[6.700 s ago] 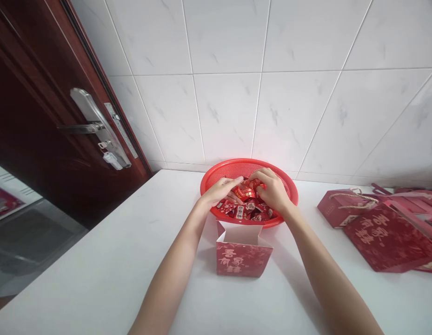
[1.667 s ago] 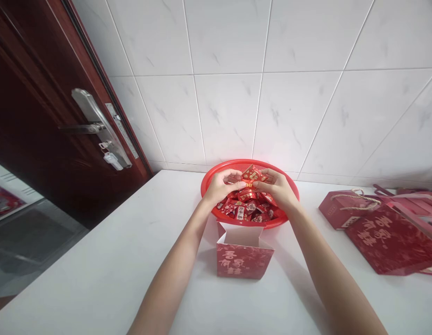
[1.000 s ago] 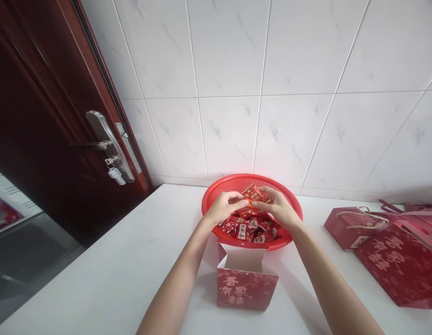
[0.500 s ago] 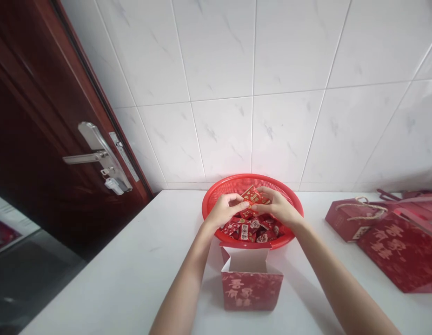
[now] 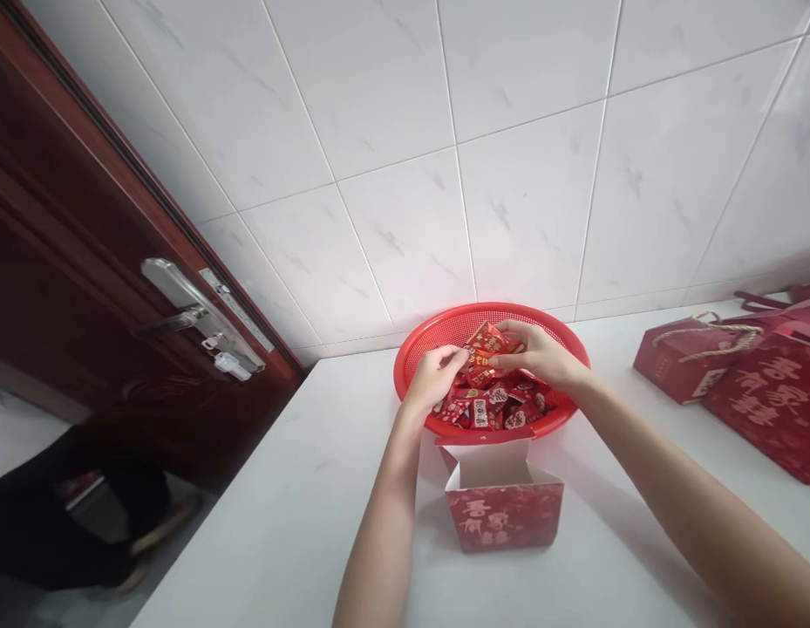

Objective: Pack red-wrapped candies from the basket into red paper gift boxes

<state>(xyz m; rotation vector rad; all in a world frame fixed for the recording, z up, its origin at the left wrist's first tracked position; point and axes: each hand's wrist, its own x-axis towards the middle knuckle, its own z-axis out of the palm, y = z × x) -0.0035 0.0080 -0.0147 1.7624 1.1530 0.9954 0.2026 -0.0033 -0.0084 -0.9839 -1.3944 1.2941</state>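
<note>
A red plastic colander (image 5: 414, 349) holds several red wrapped candies (image 5: 479, 414) with gold and white print. Over the candies, my right hand (image 5: 539, 353) is closed, thumb and fingers on a red-and-gold candy packet (image 5: 489, 338). My left hand (image 5: 436, 379) is inside the colander on the left side, its thumb and fingers drawn together by the packets; what they hold is partly hidden. Between my forearms stands a red gift box (image 5: 506, 519) with pale lettering, its top open and its white inside showing.
More red gift boxes (image 5: 685, 358) with a rope handle and ribbons stand at the right of the white table (image 5: 300, 471). Behind is a tiled wall (image 5: 405, 235). At left are a dark wooden door (image 5: 84, 218) and a person's dark-trousered legs (image 5: 64, 523).
The view has tilted and shifted. My hands have moved slightly apart over the candies, uncovering more of the packets between them. A person has appeared at the lower left.
</note>
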